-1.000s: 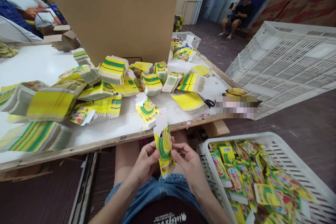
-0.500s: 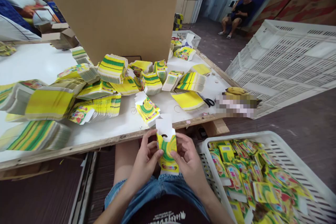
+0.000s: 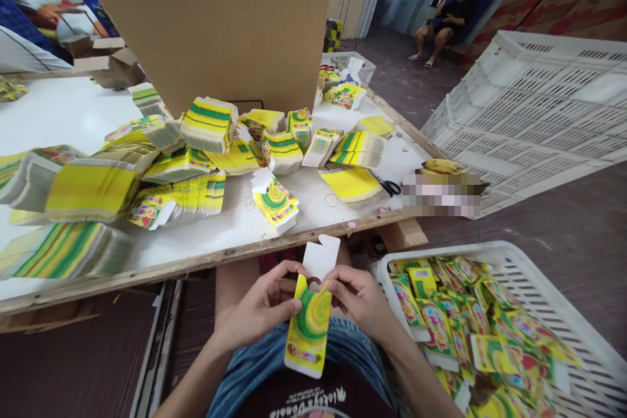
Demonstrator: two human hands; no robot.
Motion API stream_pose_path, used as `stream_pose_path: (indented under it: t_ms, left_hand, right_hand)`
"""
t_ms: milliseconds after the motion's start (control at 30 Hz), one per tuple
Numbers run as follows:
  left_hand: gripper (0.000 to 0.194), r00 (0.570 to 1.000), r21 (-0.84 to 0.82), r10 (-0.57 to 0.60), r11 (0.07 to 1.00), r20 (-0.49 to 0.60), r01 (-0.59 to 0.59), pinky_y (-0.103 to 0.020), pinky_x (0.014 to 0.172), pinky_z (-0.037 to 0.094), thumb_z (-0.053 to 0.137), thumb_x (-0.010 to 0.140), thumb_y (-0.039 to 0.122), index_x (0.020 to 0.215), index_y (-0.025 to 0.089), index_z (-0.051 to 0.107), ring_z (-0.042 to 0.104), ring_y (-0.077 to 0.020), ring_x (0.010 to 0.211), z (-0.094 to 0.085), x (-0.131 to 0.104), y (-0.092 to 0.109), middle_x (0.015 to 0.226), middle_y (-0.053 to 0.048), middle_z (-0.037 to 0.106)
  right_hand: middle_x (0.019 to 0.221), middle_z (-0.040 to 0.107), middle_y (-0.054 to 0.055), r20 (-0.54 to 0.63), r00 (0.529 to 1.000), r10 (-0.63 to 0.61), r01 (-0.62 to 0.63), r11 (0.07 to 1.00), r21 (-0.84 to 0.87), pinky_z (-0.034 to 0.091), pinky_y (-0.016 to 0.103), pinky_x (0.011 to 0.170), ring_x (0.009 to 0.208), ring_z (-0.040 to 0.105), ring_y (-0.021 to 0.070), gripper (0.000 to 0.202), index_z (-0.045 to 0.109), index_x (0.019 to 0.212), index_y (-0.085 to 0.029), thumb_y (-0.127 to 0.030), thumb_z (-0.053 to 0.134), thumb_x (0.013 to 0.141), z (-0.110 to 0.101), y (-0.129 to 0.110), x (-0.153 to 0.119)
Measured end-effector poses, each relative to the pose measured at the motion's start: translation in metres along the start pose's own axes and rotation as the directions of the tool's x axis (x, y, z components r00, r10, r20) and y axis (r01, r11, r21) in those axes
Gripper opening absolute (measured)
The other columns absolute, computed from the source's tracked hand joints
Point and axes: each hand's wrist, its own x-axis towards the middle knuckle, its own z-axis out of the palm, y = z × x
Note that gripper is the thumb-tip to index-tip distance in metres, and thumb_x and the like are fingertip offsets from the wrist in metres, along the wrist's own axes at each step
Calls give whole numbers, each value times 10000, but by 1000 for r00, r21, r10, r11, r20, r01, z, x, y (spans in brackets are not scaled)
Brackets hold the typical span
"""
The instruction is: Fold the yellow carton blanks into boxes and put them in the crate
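Between my hands, above my lap, is a small yellow and green cardboard box point(image 3: 308, 326) with a white flap raised at its top. My left hand point(image 3: 267, 304) grips its left edge, thumb on the printed front. The upper right corner is pinched by my right hand point(image 3: 360, 304). On the table edge just beyond lies a small pile of similar flat boxes point(image 3: 277, 202). To my right, a white plastic basket point(image 3: 509, 251) holds many yellow printed packs point(image 3: 441, 326).
Stacks of flat printed cartons point(image 3: 93, 189) cover much of the white table point(image 3: 235, 222). Black-handled scissors point(image 3: 390, 188) and bananas point(image 3: 443, 167) lie toward its right end. A large cardboard sheet point(image 3: 210, 19) stands behind. White crates point(image 3: 533, 98) are stacked at right; a person point(image 3: 455, 16) sits far back.
The box has come lower and closer to me, its top now tilted to the right. My right hand has moved from the box's front to its upper corner, beside the flap.
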Motion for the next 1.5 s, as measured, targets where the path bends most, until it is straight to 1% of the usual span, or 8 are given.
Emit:
stream_pose_path:
  t_ms: [200,400,667,800,967,1200,1400,1500]
  left_hand:
    - [799,998,-39,-14,999,-56,12,-231,655,480,712,804,239,1459,290,257,670,-173,778,0,3,-11,891,-51,711]
    - [426,965,254,140,964,-223,-81,-324,899,485,648,848,249,1264,205,567,630,-244,1060,4,11,-12,1212,-117,657]
    - [480,978,139,100,987,-186,-75,-363,948,474,619,867,252,1332,236,502,631,-247,1093,8,12,-18,1209,-113,669]
    - [511,967,59,105,994,-233,-94,-331,829,512,720,786,262,1265,193,555,682,-248,954,7,15,-14,1038,-112,732]
    - [474,972,19,91,996,-216,-89,-324,800,517,721,786,263,1225,175,566,689,-240,920,9,20,-13,1005,-112,742]
    - [379,967,167,181,974,-181,-151,-366,864,532,644,838,221,1212,197,591,681,-256,993,31,32,-24,1121,-119,715]
    - [550,714,893,660,436,-232,-112,-529,1167,220,649,831,268,1358,211,503,349,-309,1403,-22,53,1,1463,-139,473]
    - [538,704,954,679,299,-208,-5,-582,1152,218,687,793,284,1302,171,553,364,-348,1393,-56,63,3,1443,-172,492]
  right_hand:
    - [775,680,47,-41,995,-96,91,989,-119,462,278,621,690,605,179,230,720,829,-200,-362,572,900,-1,-5,5]
    - [776,686,7,-121,992,38,-31,998,63,448,254,545,575,569,141,410,583,1211,-214,-410,622,853,-2,-3,6]
    - [591,658,-51,-145,989,23,-75,929,-363,345,242,498,479,507,138,275,637,1065,-237,-239,650,790,10,-9,6]
    - [503,605,-60,-100,995,16,-46,952,-302,381,243,493,469,536,154,323,659,1120,-234,-323,671,809,8,-6,4]
    - [1046,715,65,-251,966,-62,26,989,-144,515,313,794,932,658,225,281,704,1098,-239,-378,597,879,2,4,-1]
    - [853,687,49,-306,951,-44,5,992,-125,499,325,714,801,635,222,169,655,852,-225,-392,629,843,-12,-9,-13]
    - [797,644,113,-421,869,-261,-236,530,-815,417,530,828,833,586,356,321,727,788,-257,-551,645,688,-106,-10,-46]
    - [905,671,115,-392,890,-233,-189,594,-782,446,484,832,904,605,345,329,728,880,-257,-524,654,703,-105,1,-46]
